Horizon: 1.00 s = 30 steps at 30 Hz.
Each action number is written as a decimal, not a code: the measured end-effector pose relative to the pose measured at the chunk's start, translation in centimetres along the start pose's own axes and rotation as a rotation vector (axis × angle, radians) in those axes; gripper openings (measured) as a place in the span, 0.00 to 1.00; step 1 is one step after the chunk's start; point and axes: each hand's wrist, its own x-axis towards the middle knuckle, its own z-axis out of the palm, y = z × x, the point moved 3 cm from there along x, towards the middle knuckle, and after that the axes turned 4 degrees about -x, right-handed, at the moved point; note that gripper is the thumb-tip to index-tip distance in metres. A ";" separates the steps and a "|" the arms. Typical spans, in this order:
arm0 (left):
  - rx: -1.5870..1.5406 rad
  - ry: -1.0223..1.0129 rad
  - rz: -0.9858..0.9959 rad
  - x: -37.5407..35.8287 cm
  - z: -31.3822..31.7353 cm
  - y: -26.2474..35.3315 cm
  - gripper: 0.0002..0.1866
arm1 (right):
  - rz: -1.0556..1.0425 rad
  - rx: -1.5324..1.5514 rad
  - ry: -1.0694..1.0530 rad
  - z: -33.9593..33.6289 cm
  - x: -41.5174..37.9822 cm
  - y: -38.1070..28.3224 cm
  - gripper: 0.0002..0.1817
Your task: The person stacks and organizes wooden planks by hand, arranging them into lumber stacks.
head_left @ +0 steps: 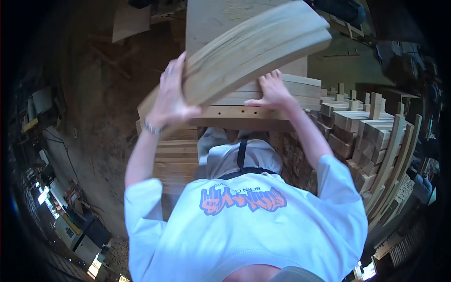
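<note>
A thick bundle of curved wooden boards (249,51) lies tilted across the upper middle, its right end raised toward the top right. My left hand (173,96) grips its lower left part, thumb on the near side and fingers over the far edge, slightly blurred. My right hand (273,90) has its fingers spread and rests on a second stack of boards (300,89), just under the bundle's near edge. In front of my body runs a wooden rail with dark holes (228,112). The bundle hides part of the surface below it.
Stacked wooden blocks and upright strips (371,127) stand at the right. Below the rail on the left lies a pile of wooden slats (176,152). A pale board (216,19) extends behind the bundle. A flat panel (131,19) is at the upper left.
</note>
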 end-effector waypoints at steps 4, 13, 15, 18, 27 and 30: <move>0.310 -0.015 0.355 14.0 6.5 -1.5 0.63 | 0.020 0.372 0.326 -4.4 -2.5 -3.1 0.36; 0.140 -0.253 0.224 16.1 14.7 -4.2 0.50 | 1.080 0.560 0.570 -2.2 -13.2 17.9 0.27; 0.106 -0.083 0.220 13.9 13.3 -4.5 0.44 | 1.146 0.797 0.531 0.7 -13.9 19.7 0.31; 0.037 0.376 -0.070 7.9 8.4 -9.3 0.32 | 1.109 1.405 0.312 3.1 -14.1 17.1 0.38; -0.980 0.158 -0.810 -2.5 11.4 -18.7 0.37 | 1.218 1.432 0.347 3.1 -14.4 15.4 0.41; -1.096 0.096 -0.819 0.0 10.0 -20.7 0.40 | 1.117 1.361 0.442 0.8 -12.3 18.8 0.47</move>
